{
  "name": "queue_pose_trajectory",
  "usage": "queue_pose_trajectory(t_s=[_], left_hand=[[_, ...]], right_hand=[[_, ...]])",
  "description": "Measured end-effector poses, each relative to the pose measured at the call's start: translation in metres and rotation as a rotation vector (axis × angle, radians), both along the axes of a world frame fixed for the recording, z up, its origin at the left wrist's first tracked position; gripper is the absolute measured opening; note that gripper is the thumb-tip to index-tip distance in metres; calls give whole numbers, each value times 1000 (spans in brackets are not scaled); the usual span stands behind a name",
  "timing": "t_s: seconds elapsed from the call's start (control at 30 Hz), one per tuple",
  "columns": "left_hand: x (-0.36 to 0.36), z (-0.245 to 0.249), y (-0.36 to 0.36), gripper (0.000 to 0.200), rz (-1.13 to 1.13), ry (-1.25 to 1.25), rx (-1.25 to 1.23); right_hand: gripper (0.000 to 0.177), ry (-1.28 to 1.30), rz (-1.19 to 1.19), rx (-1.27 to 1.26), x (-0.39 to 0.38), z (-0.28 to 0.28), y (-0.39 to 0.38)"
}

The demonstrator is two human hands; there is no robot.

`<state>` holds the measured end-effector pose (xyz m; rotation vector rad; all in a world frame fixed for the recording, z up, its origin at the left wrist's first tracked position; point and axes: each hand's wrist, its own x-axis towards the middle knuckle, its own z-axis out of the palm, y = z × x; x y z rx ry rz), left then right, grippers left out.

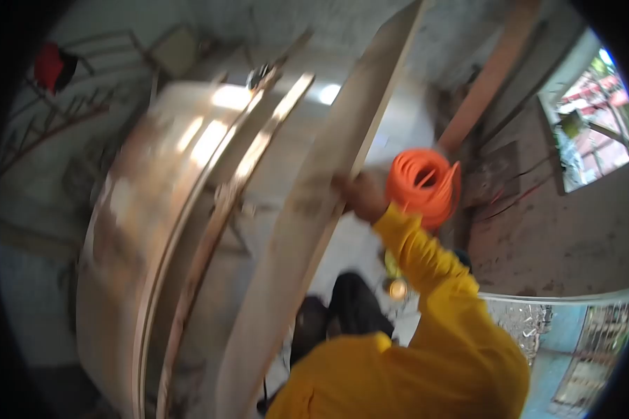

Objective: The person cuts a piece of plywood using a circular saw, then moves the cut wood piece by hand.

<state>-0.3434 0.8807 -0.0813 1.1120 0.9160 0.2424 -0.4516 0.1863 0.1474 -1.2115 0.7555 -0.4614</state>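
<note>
My right hand (pixel 360 195), at the end of a yellow sleeve, grips the edge of a long pale board (pixel 307 209) that runs slantwise from the bottom centre to the top of the view. The picture is blurred by motion. My left hand is out of sight. Below the arm I see my yellow shirt and dark trousers (pixel 349 311).
A large shiny curved metal body (pixel 154 230) with rims fills the left side, close to the board. An orange coil of cable (pixel 423 185) hangs just behind my hand. A wooden plank (pixel 493 77) leans on the rough wall, and a window (pixel 594 119) opens at right.
</note>
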Motion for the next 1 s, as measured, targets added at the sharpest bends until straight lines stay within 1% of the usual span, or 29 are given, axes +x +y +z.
queue_pose_trajectory(t_s=[0.03, 0.07, 0.1, 0.13, 0.17, 0.2, 0.23, 0.27, 0.3, 0.33, 0.37, 0.4, 0.43, 0.47, 0.5, 0.53, 0.6, 0.7, 0.73, 0.83, 0.9, 0.97, 1.0], left_hand=[[-43, 22, 48, 44, 46, 48, 76], [-92, 51, 94, 44, 85, 106, 153], [-136, 74, 141, 45, 121, 158, 214], [-161, 56, 148, 45, 147, 173, 204], [-166, 57, 116, 45, 163, 155, 146], [-165, 98, 3, 39, 271, 171, 165], [-170, 64, -43, 39, 274, 159, 102], [-160, 24, -111, 39, 260, 142, 7], [-142, -9, -184, 39, 227, 121, -91], [-116, -36, -269, 39, 181, 99, -201], [-92, -58, -361, 38, 136, 76, -321], [-76, -68, -441, 38, 97, 56, -425], [-63, -73, -508, 38, 63, 30, -495], [-54, -66, -564, 38, 39, 10, -560], [-40, -68, -605, 38, 13, -6, -615], [-32, -64, -641, 38, -10, -20, -655], [-29, -60, -712, 37, -35, -22, -735], [-12, -66, -773, 37, -58, -31, -818], [-8, -68, -792, 37, -61, -28, -843], [-5, -80, -831, 36, -67, 2, -895], [-8, -83, -860, 36, -68, 26, -933], [-4, -86, -868, 36, -92, 40, -938], [-2, -87, -875, 35, -111, 47, -942]], right_hand=[[34, 124, 170, -189, -2, -7, -25], [29, 57, 187, -197, 0, -17, -41], [31, 2, 119, -231, -3, 6, -44], [33, -20, 51, -69, -5, 3, -50], [36, -68, -15, 32, -4, 13, -70], [37, -81, -71, 31, -10, 20, -87], [38, -3, -35, -2, -14, 11, -111], [43, 30, -40, -90, -20, 15, -124], [43, -13, 37, -128, -32, 2, -148], [40, -74, 22, -171, -40, -1, -165], [36, -48, -32, -122, -43, 15, -176], [34, -75, -67, -74, -44, 23, -187], [35, -77, -29, -96, -51, 13, -208], [35, -41, -47, -115, -59, 27, -223], [35, -3, -69, -122, -60, 34, -229], [35, -23, -88, -157, -65, 39, -239], [33, 40, -57, -141, -76, 49, -268], [34, 49, -75, -228, -72, 43, -303], [35, 25, -66, -189, -71, 47, -314], [35, 56, -118, -236, -64, 55, -343], [33, 92, -166, -281, -60, 71, -352], [32, 116, -201, -329, -56, 84, -360], [31, 80, -237, -366, -52, 84, -366]])
